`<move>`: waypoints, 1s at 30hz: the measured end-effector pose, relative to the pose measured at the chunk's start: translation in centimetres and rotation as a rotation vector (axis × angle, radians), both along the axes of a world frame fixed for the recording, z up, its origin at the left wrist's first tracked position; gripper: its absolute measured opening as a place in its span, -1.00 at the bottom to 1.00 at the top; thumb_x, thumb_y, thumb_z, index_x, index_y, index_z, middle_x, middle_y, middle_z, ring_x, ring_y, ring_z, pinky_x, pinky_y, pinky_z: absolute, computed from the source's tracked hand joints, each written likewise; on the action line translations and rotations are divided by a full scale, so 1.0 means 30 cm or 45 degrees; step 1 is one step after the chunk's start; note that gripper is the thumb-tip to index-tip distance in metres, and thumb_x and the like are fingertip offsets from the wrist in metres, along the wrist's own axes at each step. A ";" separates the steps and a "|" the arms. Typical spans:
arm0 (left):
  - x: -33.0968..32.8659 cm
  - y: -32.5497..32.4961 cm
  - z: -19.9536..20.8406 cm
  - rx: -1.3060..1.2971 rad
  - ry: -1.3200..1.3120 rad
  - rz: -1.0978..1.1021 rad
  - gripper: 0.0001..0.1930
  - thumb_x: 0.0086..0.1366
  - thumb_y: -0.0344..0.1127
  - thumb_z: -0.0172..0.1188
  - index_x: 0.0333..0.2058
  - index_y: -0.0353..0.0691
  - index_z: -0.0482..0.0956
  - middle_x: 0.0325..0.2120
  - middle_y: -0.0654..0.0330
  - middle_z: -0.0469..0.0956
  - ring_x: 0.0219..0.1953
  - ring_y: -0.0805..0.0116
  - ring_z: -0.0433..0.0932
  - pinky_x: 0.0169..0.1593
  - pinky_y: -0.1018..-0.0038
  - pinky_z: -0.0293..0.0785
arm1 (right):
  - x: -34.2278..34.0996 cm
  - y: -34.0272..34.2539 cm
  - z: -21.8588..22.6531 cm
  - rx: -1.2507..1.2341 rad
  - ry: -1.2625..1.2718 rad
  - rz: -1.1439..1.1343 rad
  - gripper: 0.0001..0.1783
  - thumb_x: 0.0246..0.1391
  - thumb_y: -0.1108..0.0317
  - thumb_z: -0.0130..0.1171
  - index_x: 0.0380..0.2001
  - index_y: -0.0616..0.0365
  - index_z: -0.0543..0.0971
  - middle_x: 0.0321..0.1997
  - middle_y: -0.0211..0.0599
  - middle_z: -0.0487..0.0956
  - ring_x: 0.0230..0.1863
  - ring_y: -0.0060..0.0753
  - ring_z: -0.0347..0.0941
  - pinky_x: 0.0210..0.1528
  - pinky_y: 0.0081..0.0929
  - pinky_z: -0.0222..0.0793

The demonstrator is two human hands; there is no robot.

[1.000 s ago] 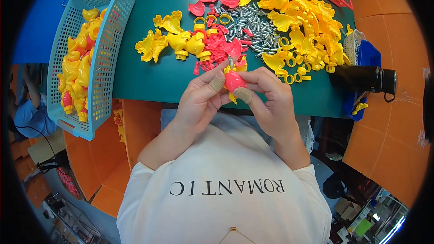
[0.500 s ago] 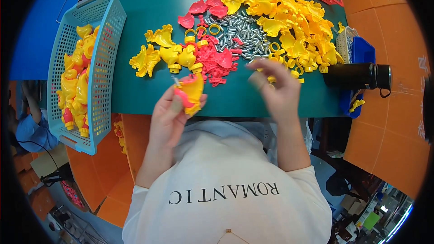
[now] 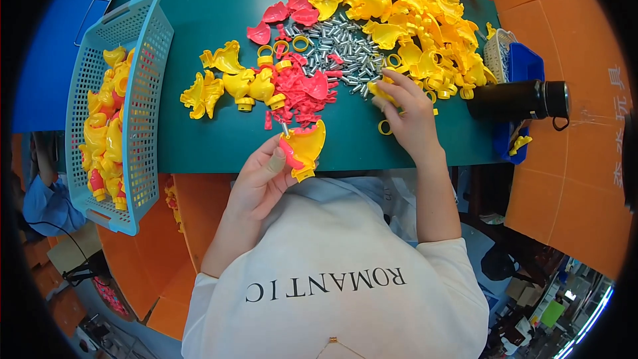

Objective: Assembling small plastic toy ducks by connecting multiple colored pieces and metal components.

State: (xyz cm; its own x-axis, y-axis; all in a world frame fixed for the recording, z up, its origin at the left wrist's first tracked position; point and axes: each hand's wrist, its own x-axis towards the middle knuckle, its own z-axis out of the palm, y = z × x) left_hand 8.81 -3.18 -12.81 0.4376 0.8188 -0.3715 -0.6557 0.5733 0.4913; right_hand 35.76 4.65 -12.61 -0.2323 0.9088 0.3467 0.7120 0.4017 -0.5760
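My left hand (image 3: 260, 183) grips a curved yellow plastic shell half (image 3: 309, 144) near the table's front edge, hollow side showing. A pink piece (image 3: 290, 153) lies along the shell's left side, and a small metal pin (image 3: 285, 129) sticks up at its top left. To the right, my right hand (image 3: 410, 108) is at the near edge of the parts, its finger and thumb closing around a yellow plastic piece (image 3: 377, 95), partly hidden by the fingers. Just below these fingers lies a loose yellow ring (image 3: 384, 127).
Metal pins (image 3: 349, 46), pink parts (image 3: 302, 90) and yellow shells (image 3: 425, 23) lie heaped on the green table (image 3: 199, 139). Joined yellow pieces (image 3: 239, 86) lie to their left. A blue basket (image 3: 147, 93) stands at left, a black bottle (image 3: 515, 100) at right.
The left hand has turned the shell half, so more of its hollow side and the pin show. The right hand's fingers have closed in at the yellow parts. The whole view has shifted slightly.
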 end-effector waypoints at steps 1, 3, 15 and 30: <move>0.008 0.000 0.000 0.002 0.000 0.000 -0.50 0.33 -0.26 0.08 0.17 -0.34 0.21 0.05 0.07 0.42 0.05 0.29 0.47 0.10 0.36 0.44 | 0.008 -0.016 0.013 -0.052 0.189 -0.006 -0.83 0.00 0.54 0.20 -0.28 0.32 0.56 -0.09 -0.18 0.49 -0.18 -0.24 0.54 -0.11 -0.48 0.45; 0.026 0.001 -0.009 -0.015 0.001 0.001 -0.52 0.34 -0.28 0.07 0.17 -0.32 0.22 0.04 0.08 0.42 0.05 0.30 0.46 0.08 0.38 0.45 | -0.001 -0.044 0.004 -0.214 0.639 0.027 -0.88 0.05 0.54 0.15 -0.30 0.34 0.55 -0.10 -0.17 0.49 -0.20 -0.30 0.54 -0.12 -0.50 0.46; 0.125 -0.012 -0.015 0.002 0.131 0.113 -0.59 0.35 -0.30 0.05 0.13 -0.28 0.27 0.04 0.12 0.42 0.07 0.33 0.44 0.12 0.37 0.40 | -0.048 -0.139 0.023 0.081 0.237 0.187 -0.79 -0.14 0.49 0.29 -0.34 0.22 0.57 -0.11 -0.21 0.57 -0.08 -0.18 0.44 -0.05 -0.34 0.35; 0.027 -0.022 -0.026 0.058 0.085 0.172 -0.55 0.35 -0.24 0.06 0.12 -0.36 0.28 0.01 0.05 0.45 0.04 0.28 0.49 0.07 0.36 0.47 | -0.205 -0.264 -0.046 -0.728 1.085 -0.049 -0.89 0.12 0.44 0.13 -0.45 0.26 0.54 -0.22 -0.27 0.47 -0.21 -0.55 0.37 -0.25 -0.61 0.33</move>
State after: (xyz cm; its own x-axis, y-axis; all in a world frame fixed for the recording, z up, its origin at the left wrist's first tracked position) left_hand 9.63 -3.85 -13.59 0.2980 0.8851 -0.3576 -0.6902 0.4585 0.5598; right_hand 29.62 -3.28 -13.99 -0.0785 0.9914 -0.1047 -0.0168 -0.1063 -0.9942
